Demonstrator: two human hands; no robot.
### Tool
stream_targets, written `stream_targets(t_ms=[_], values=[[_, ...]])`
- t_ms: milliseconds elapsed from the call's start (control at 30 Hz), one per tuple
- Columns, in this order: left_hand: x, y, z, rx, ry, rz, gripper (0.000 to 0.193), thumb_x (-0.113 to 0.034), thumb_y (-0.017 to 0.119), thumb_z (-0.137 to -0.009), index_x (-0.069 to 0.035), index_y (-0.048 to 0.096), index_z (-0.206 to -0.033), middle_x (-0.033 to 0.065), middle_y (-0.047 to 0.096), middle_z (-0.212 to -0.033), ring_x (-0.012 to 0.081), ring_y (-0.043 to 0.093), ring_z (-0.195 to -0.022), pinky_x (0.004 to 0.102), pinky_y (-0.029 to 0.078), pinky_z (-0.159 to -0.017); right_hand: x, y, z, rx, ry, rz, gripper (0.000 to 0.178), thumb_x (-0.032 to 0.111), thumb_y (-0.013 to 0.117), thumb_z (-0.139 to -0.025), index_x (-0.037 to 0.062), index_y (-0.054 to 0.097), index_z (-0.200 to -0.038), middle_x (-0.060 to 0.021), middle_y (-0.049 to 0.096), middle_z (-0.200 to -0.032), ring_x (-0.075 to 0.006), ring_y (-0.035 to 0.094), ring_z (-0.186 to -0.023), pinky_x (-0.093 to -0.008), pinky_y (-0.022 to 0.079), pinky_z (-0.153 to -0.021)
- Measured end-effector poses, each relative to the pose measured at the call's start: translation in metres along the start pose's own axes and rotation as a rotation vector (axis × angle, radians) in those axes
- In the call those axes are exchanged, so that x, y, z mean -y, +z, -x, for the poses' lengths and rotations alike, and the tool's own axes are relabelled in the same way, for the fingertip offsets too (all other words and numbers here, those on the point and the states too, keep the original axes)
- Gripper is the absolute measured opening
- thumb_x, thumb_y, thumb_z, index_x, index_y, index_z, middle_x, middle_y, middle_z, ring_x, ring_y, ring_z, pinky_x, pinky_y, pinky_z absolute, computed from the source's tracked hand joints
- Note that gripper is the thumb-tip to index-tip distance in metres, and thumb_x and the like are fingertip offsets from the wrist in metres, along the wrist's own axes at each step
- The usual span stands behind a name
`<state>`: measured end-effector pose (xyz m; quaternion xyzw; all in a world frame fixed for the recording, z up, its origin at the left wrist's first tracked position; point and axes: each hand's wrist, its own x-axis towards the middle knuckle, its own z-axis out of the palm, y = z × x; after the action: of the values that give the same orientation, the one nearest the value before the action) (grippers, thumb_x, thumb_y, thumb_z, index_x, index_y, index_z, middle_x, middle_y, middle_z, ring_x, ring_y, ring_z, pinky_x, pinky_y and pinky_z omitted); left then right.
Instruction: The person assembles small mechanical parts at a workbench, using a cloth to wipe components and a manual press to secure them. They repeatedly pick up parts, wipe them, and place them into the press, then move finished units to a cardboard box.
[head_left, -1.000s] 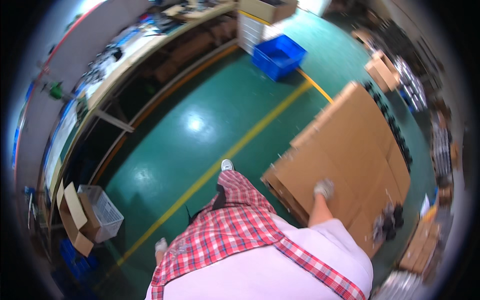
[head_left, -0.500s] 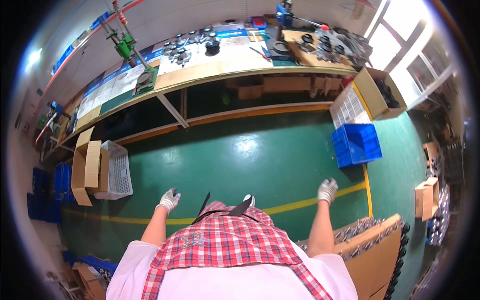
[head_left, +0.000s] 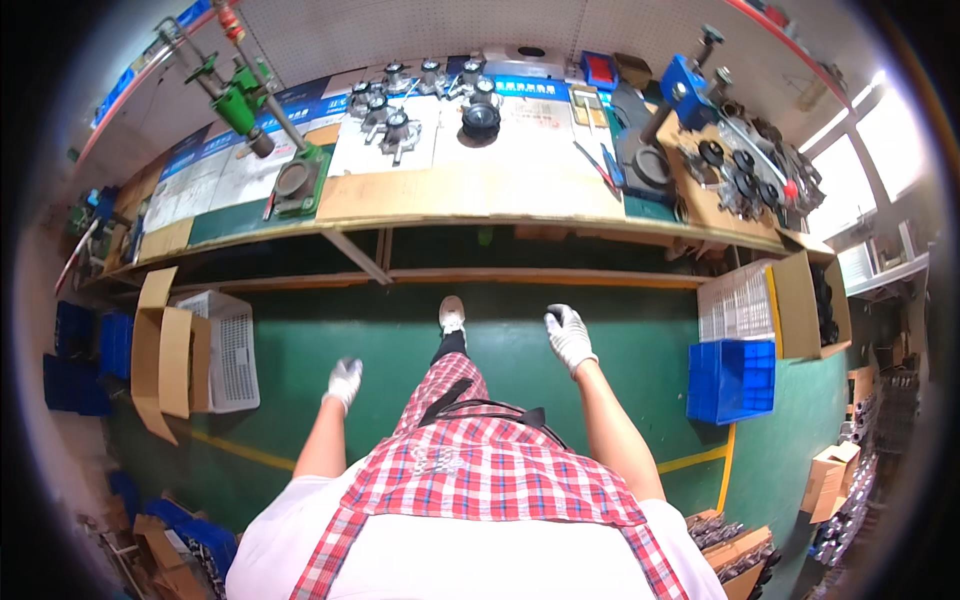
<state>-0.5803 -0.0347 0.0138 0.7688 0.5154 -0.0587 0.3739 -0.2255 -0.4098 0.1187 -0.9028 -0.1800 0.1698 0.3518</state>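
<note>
Both my hands are in pale knitted gloves with grey fingertips. My left hand hangs low over the green floor to the left of my body, its fingers loosely bent and slightly blurred, with nothing visible in it. Further forward, my right hand is held out in front of the workbench, thumb apart from the bent fingers, also with nothing visible in it. Neither hand touches anything. On the bench stand several metal parts with black round tops and a stack of black discs.
A green press stands on the bench's left, a blue lever press on its right. Beside me are an open carton and white crate at left, a blue bin and another carton at right.
I have stepped toward the bench and turned somewhat to the right, so the bench looks nearer. My right hand has swung forward and inward; one foot now shows ahead of me.
</note>
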Motion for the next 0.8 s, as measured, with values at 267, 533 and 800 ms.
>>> stream_targets(t_ms=[267,533,800], values=[[-0.327,-0.098,-0.335,-0.394,0.567,0.018,0.052,-0.031,0.062,-0.093,-0.004,0.053,-0.137,0.0229,0.055,-0.136,0.0382,0.051,-0.128,0.0453,0.040,-0.109,0.139,0.049,-0.306,0.183,0.195,-0.300,0.045,0.038,0.058,-0.098,0.0002,0.061,-0.122,-0.0155,0.069,-0.112,-0.0268,0.065,-0.103,-0.0366,0.052,-0.088],[-0.529,-0.125,-0.420,-0.024,0.347,-0.723,0.092,-0.053,0.076,-0.076,-0.017,0.039,-0.151,0.0223,0.049,-0.144,0.0394,0.053,-0.127,0.0466,0.046,-0.104,0.176,0.107,-0.537,-0.086,0.598,-0.477,0.107,0.049,0.084,-0.071,0.0022,0.031,-0.151,-0.0286,0.041,-0.149,-0.0401,0.045,-0.136,-0.0415,0.038,-0.114],[-0.516,-0.097,-0.452,-0.060,0.335,-0.587,0.076,-0.031,0.081,-0.076,-0.015,0.046,-0.142,0.0244,0.050,-0.136,0.0401,0.059,-0.116,0.0460,0.051,-0.097,0.138,0.093,-0.561,-0.049,0.715,-1.150,0.054,0.020,0.088,-0.075,0.0086,0.058,-0.119,-0.0115,0.069,-0.105,-0.0294,0.069,-0.087,-0.0465,0.061,-0.063]])
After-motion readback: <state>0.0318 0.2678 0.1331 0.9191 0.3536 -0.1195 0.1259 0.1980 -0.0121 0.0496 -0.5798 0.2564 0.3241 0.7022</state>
